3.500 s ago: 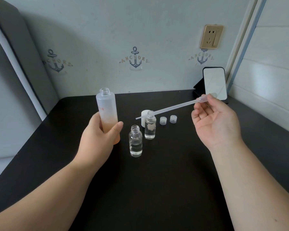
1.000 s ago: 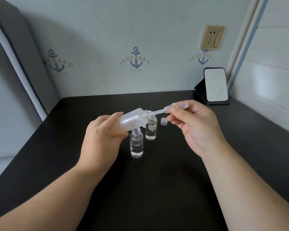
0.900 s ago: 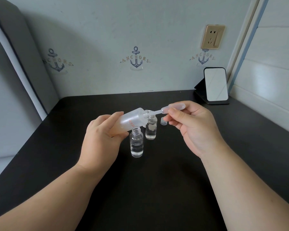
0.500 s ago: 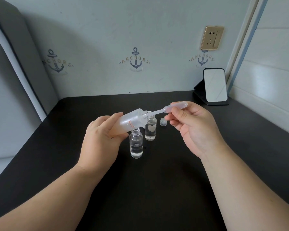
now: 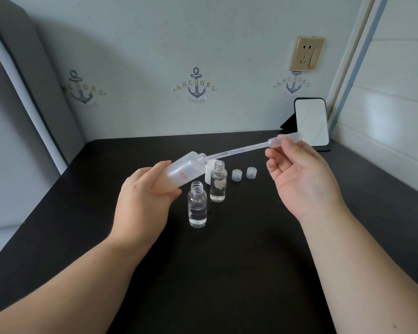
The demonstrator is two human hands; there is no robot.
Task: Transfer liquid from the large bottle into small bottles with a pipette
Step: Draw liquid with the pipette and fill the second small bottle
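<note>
Gripping the frosted large bottle [image 5: 179, 173] round its lower body, the left hand [image 5: 143, 201] tilts it so its open neck points up and away toward the right hand [image 5: 304, 179]. Left thumb and fingers are curled round the bottle; peach-tinted liquid sits at the end inside that grip. Between the right thumb and fingertips [image 5: 279, 144] the bulb of the clear plastic pipette [image 5: 241, 149] is pinched, the other right fingers loosely curled below it. From that pinch the stem runs down and leftward, and its tip sits right at the bottle's mouth; whether it is just inside or just clear of the rim I cannot tell.

Just below the left fingertips stands one open small bottle [image 5: 197, 204], partly filled with clear liquid, on the black table [image 5: 227, 273]. A second small bottle [image 5: 218, 182], also open and holding some liquid, stands just beyond it, under the large bottle's neck, with a white cap [image 5: 206, 175] partly hidden behind it. Two small clear screw caps [image 5: 236, 175] lie beneath the pipette stem, between the two hands. A propped phone [image 5: 311, 124] stands beyond the right fingertips, against the wall.

The step in hand looks like the draw from the large bottle. The next move calls for keeping the bulb pressure steady, swinging the tip over one narrow small-bottle neck, lowering it inside, then squeezing.
</note>
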